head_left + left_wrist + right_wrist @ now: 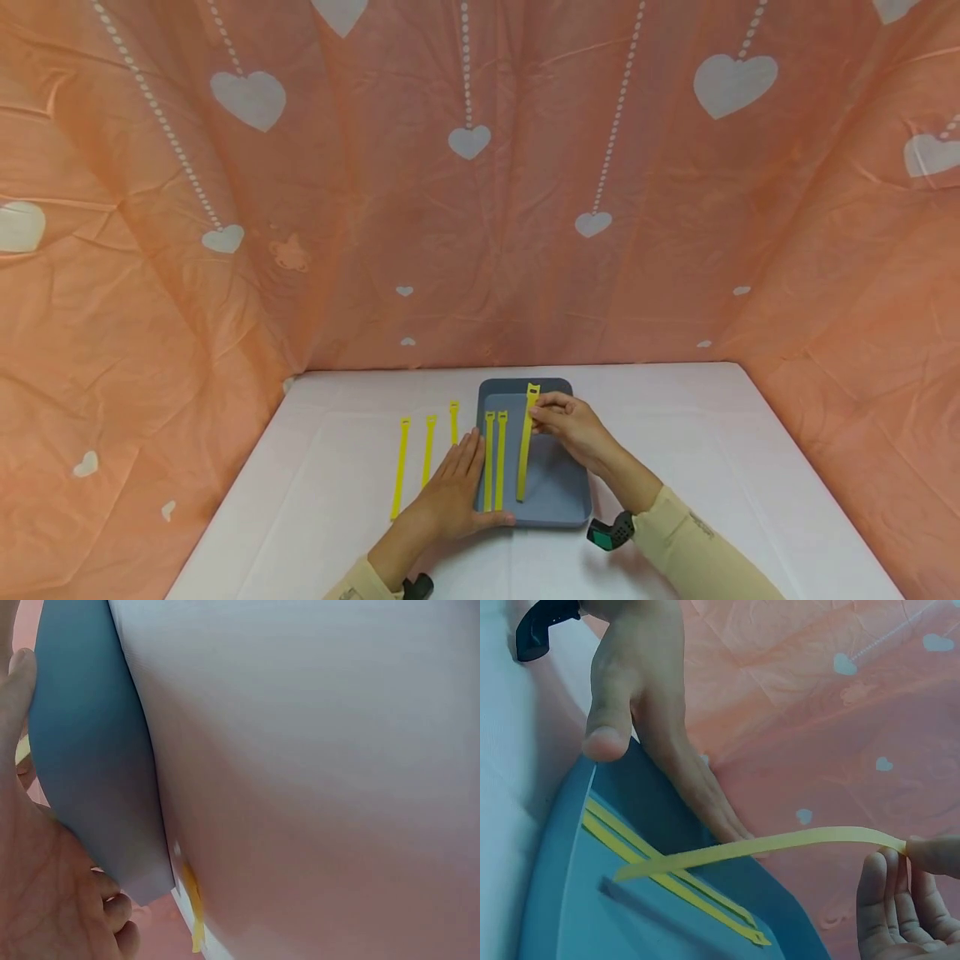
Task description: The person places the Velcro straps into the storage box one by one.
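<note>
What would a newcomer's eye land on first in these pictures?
Probably the orange backdrop with white hearts, filling most of the head view behind the white table. Next, the bright yellow strip pinched in the person's right grip over the grey tray. Two more strips lie inside the tray, and three others lie on the table to its left.

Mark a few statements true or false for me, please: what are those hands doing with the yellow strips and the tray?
1. The right hand pinches a yellow strip. True.
2. Two other strips lie in the gray tray. True.
3. The left hand pinches a strip too. False: it touches the tray.
4. Three more strips lie on the white table, left of the tray. True.
5. The tray is round. False: it is rectangular with rounded corners.
</note>
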`<state>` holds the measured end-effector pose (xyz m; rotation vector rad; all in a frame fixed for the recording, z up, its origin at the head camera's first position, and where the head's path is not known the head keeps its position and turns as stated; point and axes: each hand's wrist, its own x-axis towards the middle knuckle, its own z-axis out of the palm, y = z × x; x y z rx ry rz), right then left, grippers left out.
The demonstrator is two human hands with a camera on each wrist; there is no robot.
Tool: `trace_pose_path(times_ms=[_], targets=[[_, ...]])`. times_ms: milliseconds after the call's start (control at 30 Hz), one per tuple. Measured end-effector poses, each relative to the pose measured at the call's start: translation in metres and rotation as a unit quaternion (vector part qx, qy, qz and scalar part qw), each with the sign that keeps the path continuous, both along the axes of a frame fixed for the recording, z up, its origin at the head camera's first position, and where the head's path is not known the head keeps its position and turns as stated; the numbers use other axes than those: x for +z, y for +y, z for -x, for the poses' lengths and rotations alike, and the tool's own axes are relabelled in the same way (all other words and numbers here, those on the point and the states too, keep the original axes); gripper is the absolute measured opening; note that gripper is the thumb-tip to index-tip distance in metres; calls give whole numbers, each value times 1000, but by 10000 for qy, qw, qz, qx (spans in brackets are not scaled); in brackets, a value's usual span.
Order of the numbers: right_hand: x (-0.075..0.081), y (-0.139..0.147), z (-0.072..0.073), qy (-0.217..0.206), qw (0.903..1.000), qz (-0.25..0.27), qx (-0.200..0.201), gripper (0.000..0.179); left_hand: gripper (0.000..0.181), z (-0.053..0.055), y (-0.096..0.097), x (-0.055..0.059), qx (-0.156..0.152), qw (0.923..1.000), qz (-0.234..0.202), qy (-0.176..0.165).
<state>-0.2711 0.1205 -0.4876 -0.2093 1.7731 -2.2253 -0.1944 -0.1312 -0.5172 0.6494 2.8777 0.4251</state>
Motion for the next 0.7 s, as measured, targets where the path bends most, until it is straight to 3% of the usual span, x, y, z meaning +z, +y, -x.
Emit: trace_pose_path(times_ms=[433, 700], targets=[[-14, -6, 17, -228, 9993, -225, -170, 8, 132, 0, -1, -7, -89, 9998, -168, 21], [-18, -9, 22, -210, 9983, -496, -243, 15, 128, -2, 0, 1, -135, 9998, -74, 150]])
